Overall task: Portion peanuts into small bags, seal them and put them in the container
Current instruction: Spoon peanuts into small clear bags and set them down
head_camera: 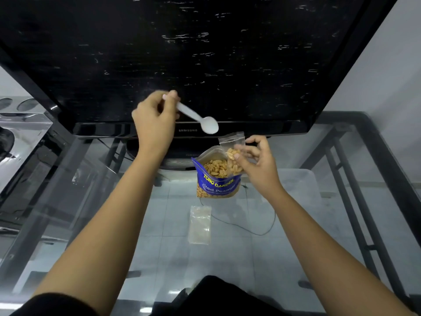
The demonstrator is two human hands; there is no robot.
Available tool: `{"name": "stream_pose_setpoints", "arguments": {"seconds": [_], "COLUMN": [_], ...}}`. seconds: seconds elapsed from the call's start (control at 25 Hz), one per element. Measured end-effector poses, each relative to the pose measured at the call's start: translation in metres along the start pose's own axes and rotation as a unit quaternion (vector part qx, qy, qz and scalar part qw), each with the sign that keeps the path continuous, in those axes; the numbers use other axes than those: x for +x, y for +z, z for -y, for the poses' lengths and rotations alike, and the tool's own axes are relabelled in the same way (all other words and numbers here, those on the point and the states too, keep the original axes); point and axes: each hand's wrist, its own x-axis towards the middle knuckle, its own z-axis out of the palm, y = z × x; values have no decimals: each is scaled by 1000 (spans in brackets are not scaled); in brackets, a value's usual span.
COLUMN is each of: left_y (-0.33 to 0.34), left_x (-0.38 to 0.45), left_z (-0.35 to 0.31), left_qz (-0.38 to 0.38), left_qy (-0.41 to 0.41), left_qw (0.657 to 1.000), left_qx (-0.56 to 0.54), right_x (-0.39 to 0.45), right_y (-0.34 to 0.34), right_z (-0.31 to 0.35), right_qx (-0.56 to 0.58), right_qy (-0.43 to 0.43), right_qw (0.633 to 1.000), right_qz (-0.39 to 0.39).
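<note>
A person's left hand (pixel 153 117) grips a white plastic spoon (pixel 200 120) by its handle end, the bowl raised in front of a dark Samsung screen (pixel 205 53) and apparently empty, though the bowl is too pale to read clearly. The right hand (pixel 257 160) pinches a small clear bag (pixel 232 153), part-filled with peanuts, just above the open blue peanut pouch (pixel 217 179); its fingers cover the bag's right side. The pouch stands near the far edge of a glass table (pixel 341 224), beside the screen's base. An empty clear bag (pixel 200 224) lies flat toward the table's middle, hard to make out against the tiled floor seen through the glass. The pouch's label is partly hidden by a fold.
</note>
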Motion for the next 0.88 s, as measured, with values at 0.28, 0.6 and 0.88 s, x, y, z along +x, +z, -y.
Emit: {"name": "stream_pose_setpoints", "arguments": {"seconds": [0.28,0.6,0.88], "left_y": [34,24,40], "left_x": [-54,-120,-168], "left_z": [71,108,161], "left_qz": [106,56,339], "left_qy": [-196,-143,7], "left_qw": [972,980,853], "left_qx": [76,127,396], "right_x": [-23,-81,-111], "right_y": [-11,-30,-47], "right_z": [-5,-55,-131], "right_qx": [-33,-23,-212], "right_qy": [-8,94,210], "right_qw": [999,995,952], "right_qz": [-9,16,62]}}
